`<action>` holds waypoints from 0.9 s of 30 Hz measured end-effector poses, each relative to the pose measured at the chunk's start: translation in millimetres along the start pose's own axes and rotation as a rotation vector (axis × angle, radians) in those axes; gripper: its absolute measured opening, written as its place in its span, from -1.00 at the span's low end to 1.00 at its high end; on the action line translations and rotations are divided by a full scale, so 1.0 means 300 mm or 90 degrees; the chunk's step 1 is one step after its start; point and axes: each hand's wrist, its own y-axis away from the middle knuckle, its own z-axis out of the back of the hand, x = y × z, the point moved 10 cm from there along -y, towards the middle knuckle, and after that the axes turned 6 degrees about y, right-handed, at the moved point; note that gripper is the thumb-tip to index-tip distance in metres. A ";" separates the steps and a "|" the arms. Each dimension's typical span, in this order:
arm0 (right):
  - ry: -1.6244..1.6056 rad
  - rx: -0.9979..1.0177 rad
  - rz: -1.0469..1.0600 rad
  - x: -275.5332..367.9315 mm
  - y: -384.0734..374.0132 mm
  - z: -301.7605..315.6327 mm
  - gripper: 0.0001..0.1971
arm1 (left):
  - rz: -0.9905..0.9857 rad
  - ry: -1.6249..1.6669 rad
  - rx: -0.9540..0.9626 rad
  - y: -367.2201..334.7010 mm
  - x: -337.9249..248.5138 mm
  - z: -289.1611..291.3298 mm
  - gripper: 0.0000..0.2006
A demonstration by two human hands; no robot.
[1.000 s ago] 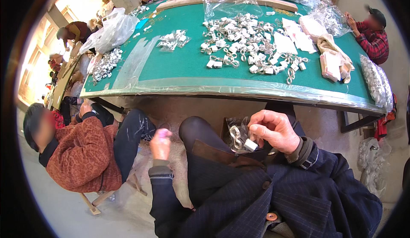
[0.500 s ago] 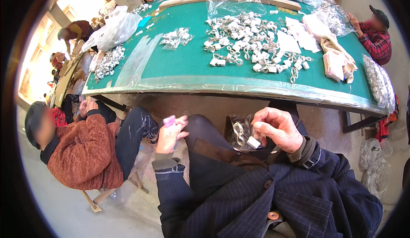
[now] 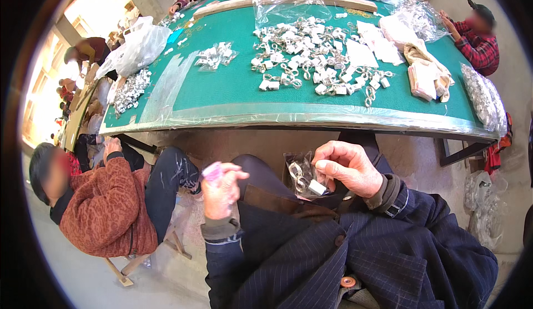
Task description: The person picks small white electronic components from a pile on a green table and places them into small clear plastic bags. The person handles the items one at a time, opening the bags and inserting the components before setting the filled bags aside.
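My right hand pinches the top edge of a small clear plastic bag over my lap. Inside the bag lie a white charger block and a coiled pale cable. My left hand is raised to the left of the bag, apart from it, slightly smeared by motion. Its fingers look spread, and a pink wrap sits on one fingertip; nothing else shows in this hand. On the green table ahead, a broad heap of white blocks with coiled cables is spread out.
A smaller bagged pile and a silvery heap lie on the table's left. Cloths and filled bags lie right; a wooden bar crosses the back. A co-worker sits close at my left; others sit around the table.
The whole scene has shifted slightly left with my view. My right hand keeps its pinch on the bag; my left hand stays raised, its fingers turned a little.
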 end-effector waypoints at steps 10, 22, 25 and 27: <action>-0.010 -0.003 0.002 0.002 0.008 0.017 -0.86 | 0.081 0.058 0.178 0.024 0.033 -0.456 -0.79; -0.012 0.016 0.045 0.008 0.013 0.036 -0.90 | 0.008 0.152 0.138 0.045 0.039 -0.483 -0.89; 0.015 0.044 0.064 0.030 0.008 0.030 -0.86 | 0.020 0.200 0.157 0.045 0.056 -0.486 -0.90; 0.027 0.057 0.016 0.023 0.002 0.034 -0.80 | 0.031 0.192 0.164 0.044 0.066 -0.478 -0.89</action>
